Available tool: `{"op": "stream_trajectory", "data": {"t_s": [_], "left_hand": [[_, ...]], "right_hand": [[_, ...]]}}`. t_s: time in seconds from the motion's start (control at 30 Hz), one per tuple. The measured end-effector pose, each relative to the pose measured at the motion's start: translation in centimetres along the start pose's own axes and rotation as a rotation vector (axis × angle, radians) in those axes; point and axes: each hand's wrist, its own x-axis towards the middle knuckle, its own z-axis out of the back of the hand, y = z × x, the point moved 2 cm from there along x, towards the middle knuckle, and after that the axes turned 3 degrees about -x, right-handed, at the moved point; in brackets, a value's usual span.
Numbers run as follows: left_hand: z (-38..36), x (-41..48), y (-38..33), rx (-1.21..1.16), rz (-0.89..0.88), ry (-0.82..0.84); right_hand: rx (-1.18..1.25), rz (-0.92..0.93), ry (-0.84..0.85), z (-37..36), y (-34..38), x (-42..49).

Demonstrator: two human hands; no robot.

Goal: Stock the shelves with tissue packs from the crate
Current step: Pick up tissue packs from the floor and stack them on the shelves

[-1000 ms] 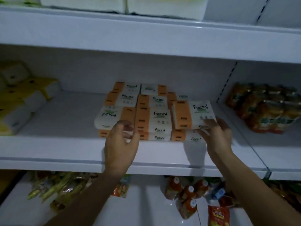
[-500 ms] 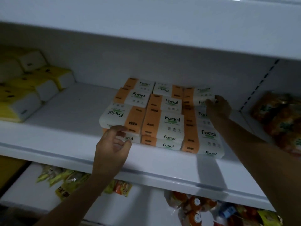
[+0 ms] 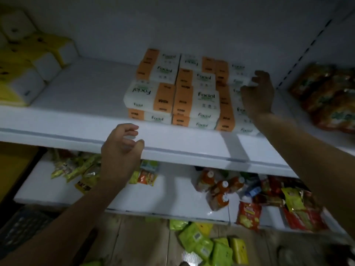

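Note:
Several orange-and-white "Facial" tissue packs (image 3: 196,100) lie stacked in three columns on the middle white shelf (image 3: 76,120). My right hand (image 3: 258,95) reaches over the right-hand column, its loosely curled fingers touching a pack near the back; it covers part of that column. In front of the shelf's front edge, below the left column, my left hand (image 3: 121,148) hovers with loosely curled fingers and holds nothing. A dark crate (image 3: 23,227) shows dimly at the lower left, on the floor.
Yellow-and-white tissue packs (image 3: 28,70) fill the shelf's left end. Orange snack bags (image 3: 330,96) sit in the bay to the right. The lower shelf (image 3: 172,192) carries snack packets and sauce pouches (image 3: 221,189). Green packs (image 3: 207,246) lie on the wooden floor.
The right hand set its pack on the right column, pushed toward the back and now rests over it. The left hand drew back from the left stack to the shelf edge. The view tilted downward.

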Motion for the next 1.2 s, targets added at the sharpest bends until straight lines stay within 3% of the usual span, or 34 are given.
{"op": "stream_trajectory", "data": {"t_s": [0.17, 0.33, 0.6, 0.93, 1.1, 1.2], "left_hand": [[2.1, -3.9, 2.3, -0.044, -0.076, 0.096], [3.9, -9.4, 6.6, -0.019, 0.048, 0.125], [7.3, -18.8, 16.5, 0.071, 0.336, 0.08], [10.9, -30.7, 34.0, 0.176, 0.656, -0.088], [11.0, -35.8, 46.1, 0.152, 0.779, -0.213], [10.4, -38.9, 54.3, 0.082, 0.815, -0.316]], "right_hand": [[0.126, 0.117, -0.081, 2.6, 0.0, -9.6], [0.11, 0.118, -0.033, 3.1, -3.4, -19.8], [0.107, -0.108, 0.291, -2.6, -14.7, -32.4], [-0.041, -0.216, 0.629, -13.7, -29.8, -43.7], [-0.084, -0.186, 0.85, -23.1, -38.1, -49.4], [-0.167, -0.056, 1.037, -30.0, -42.1, -52.2]]}}
